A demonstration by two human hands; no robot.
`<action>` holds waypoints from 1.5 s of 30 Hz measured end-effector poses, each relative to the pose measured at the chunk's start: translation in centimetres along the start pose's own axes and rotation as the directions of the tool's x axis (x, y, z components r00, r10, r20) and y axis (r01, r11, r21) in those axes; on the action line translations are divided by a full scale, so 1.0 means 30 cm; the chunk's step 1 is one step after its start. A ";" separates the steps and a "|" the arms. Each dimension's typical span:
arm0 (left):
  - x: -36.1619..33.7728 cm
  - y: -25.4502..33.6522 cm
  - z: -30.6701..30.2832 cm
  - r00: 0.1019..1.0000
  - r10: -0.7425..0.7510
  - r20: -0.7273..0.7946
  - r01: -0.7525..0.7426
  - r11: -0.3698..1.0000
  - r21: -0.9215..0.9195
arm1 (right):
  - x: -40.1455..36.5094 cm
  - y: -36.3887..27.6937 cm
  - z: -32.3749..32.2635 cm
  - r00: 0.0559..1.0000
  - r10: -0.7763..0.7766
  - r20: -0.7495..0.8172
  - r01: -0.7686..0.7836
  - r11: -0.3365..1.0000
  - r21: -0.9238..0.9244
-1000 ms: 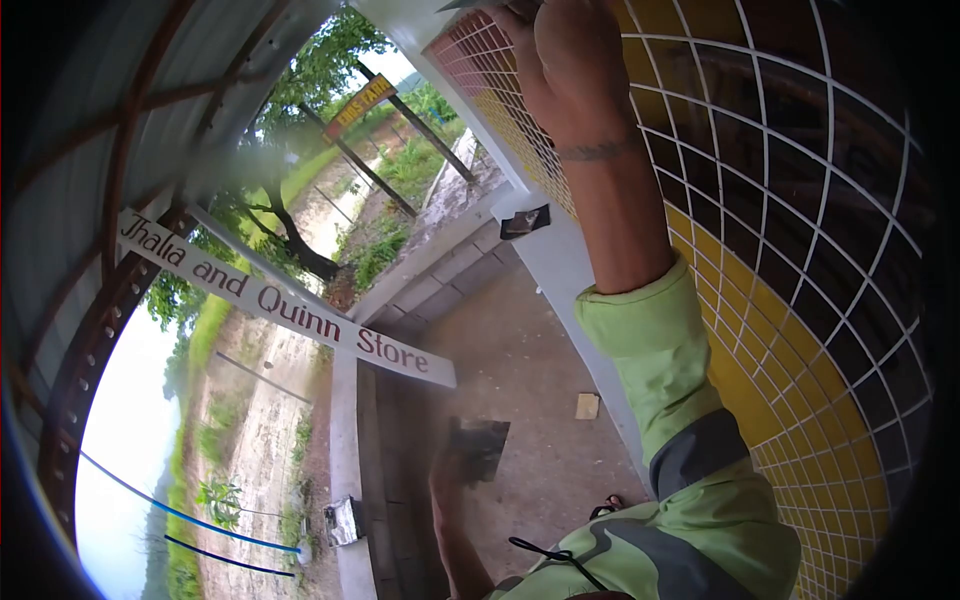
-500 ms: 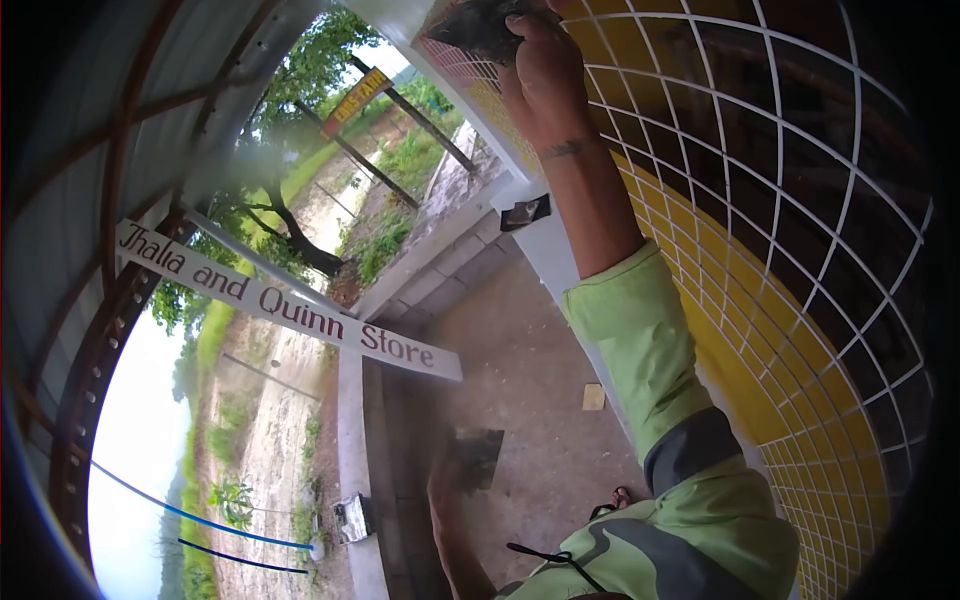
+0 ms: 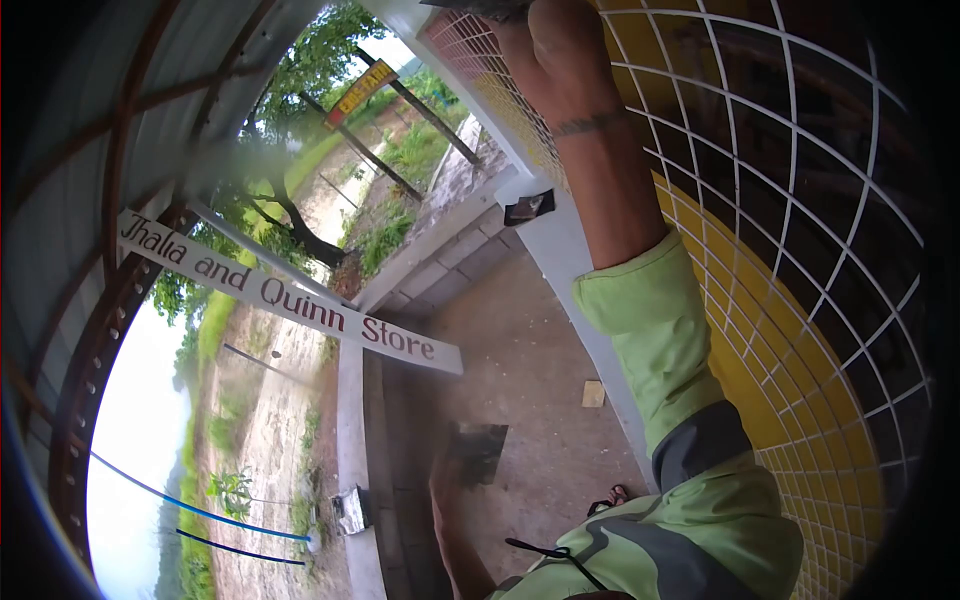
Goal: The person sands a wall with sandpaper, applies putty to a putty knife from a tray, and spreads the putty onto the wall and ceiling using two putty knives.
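My right hand point(image 3: 565, 50) is raised to the top edge of the view, up against the white wire grille point(image 3: 790, 125). Its fingers are closed round a dark flat piece point(image 3: 480, 8), mostly cut off by the frame; what kind it is I cannot make out. Low in the view, my left hand point(image 3: 445, 462) hangs beside a dark square sheet point(image 3: 482, 455). A blur smears its fingers, so whether it holds the sheet cannot be seen. Another small dark piece point(image 3: 528, 207) lies on the white ledge point(image 3: 555, 245) below the raised arm.
A white board lettered "Jhalla and Quinn Store" point(image 3: 290, 295) slants across the left. Block walls point(image 3: 450, 265) border the concrete floor point(image 3: 530, 330), where a tan square point(image 3: 593, 393) lies. A crumpled silvery packet point(image 3: 350, 510) sits on the low wall. Yellow panels point(image 3: 720, 260) stand behind the grille.
My right hand has moved slightly up and right, taking the dark piece mostly out of the frame. My left arm looks nearly unchanged.
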State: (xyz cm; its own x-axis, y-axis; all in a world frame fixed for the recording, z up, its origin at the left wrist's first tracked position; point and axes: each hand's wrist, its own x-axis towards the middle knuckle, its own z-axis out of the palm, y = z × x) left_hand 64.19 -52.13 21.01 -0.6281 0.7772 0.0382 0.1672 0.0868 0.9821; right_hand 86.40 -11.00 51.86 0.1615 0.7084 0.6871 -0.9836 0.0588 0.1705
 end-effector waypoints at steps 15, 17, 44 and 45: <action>0.039 -0.059 -0.023 0.996 0.028 0.085 -0.032 0.998 0.046 | -0.179 -0.174 0.170 0.967 -0.137 0.215 0.152 0.987 -0.054; 0.046 -0.077 -0.030 0.996 0.034 0.086 -0.038 0.998 0.053 | -0.253 -0.174 0.087 0.974 -0.203 0.096 0.224 0.907 -0.356; 0.032 -0.117 -0.051 1.000 -0.011 0.018 0.011 0.999 0.032 | -0.023 0.006 0.010 0.998 -0.036 0.054 0.038 0.999 -0.036; 0.035 -0.120 -0.049 1.000 0.002 0.007 -0.002 1.000 0.028 | -0.027 -0.002 0.022 0.999 -0.031 0.036 0.032 0.999 -0.023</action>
State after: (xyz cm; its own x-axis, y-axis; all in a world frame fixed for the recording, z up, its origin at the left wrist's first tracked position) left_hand 61.81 -52.55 17.78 -0.6221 0.7820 0.0390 0.1899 0.1023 0.9765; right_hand 86.37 -12.04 51.75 0.1948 0.6806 0.7063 -0.9795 0.0975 0.1761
